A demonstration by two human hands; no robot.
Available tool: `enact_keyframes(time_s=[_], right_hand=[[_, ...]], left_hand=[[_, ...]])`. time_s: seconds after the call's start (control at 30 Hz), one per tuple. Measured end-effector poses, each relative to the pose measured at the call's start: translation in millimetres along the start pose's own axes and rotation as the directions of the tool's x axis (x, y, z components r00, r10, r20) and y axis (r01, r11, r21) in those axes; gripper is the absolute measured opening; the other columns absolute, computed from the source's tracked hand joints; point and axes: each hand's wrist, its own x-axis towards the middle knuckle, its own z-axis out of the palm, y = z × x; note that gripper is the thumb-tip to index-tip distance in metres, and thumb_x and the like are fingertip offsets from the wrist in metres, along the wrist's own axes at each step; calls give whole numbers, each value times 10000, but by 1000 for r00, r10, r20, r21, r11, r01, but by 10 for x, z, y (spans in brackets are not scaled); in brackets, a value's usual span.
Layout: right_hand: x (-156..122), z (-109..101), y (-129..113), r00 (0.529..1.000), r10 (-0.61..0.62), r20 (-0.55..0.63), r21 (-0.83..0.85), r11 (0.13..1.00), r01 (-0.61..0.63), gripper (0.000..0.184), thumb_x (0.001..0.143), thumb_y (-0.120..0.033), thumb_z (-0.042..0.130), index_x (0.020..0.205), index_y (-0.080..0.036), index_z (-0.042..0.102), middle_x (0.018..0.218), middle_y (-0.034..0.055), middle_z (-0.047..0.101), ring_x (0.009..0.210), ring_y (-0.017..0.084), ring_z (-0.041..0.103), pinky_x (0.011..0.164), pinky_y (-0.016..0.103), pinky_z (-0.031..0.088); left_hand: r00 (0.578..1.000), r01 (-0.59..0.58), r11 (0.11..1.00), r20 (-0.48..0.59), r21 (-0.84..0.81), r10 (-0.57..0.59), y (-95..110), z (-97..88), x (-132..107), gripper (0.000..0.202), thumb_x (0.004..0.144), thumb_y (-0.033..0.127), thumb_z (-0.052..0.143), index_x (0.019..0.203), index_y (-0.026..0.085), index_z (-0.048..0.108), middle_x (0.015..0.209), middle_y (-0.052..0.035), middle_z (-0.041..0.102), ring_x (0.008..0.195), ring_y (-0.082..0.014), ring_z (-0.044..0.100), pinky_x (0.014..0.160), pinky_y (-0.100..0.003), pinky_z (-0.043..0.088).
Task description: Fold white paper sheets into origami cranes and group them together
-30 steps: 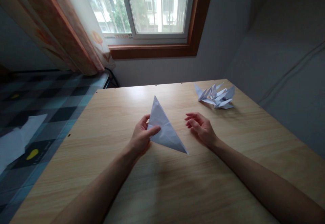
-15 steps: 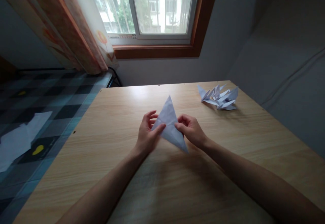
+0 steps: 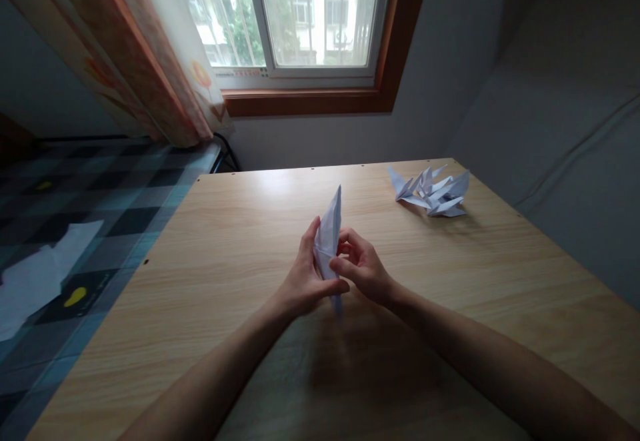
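Observation:
A folded sheet of white paper (image 3: 329, 231) is held up over the middle of the table, narrow and pointed at its top and bottom. My left hand (image 3: 311, 274) grips it from the left, the fingers behind its left edge and the thumb reaching across its lower part. From the right, my right hand (image 3: 363, 266) pinches the paper's right side between thumb and curled fingers. Part of the lower paper is hidden behind the left thumb, and its bottom tip is blurred.
Several folded white paper cranes (image 3: 435, 191) lie in a cluster at the table's back right. White paper sheets (image 3: 45, 274) rest on a checked bedspread (image 3: 145, 194) to the left. Beyond the wooden table (image 3: 225, 228) are a window (image 3: 320, 21) and a curtain (image 3: 150, 48).
The folded paper has turned from showing a broad diamond-like face to a narrow side. My left hand has moved right, its thumb now lower across the paper; my right hand has shifted slightly left and down.

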Motion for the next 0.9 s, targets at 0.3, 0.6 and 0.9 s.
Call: enact_keyframes(time_s=[0.3, 0.6, 0.9], right_hand=[[28, -29, 25, 997, 69, 34, 111, 991, -72, 412, 674, -405, 822, 865, -227, 504, 952, 11, 594, 772, 142, 616, 651, 287, 546], [32, -100, 43, 992, 124, 17, 41, 991, -125, 435, 697, -385, 806, 956, -233, 491, 842, -4, 640, 749, 156, 642, 638, 284, 535], [11, 36, -3, 935, -19, -354, -233, 970, -68, 344, 672, -201, 667, 936, -238, 449, 865, -6, 618, 751, 159, 622, 631, 276, 533]], left_hand=[[998, 18, 1000, 52, -5, -18, 48, -19, -11, 1086, 692, 242, 788, 1513, 347, 85, 1460, -136, 394, 1268, -361, 494, 1070, -604, 367], [1000, 8, 999, -16, 45, -7, 29, -114, 6, 1051, 681, 481, 771, 1510, 338, 142, 1585, -111, 165, 1449, -401, 168, 1154, -598, 201], [991, -87, 925, -59, 369, 117, 63, -41, -43, 962, 744, 424, 711, 1510, 273, 147, 1544, -135, 237, 1425, -371, 233, 1172, -569, 179]])
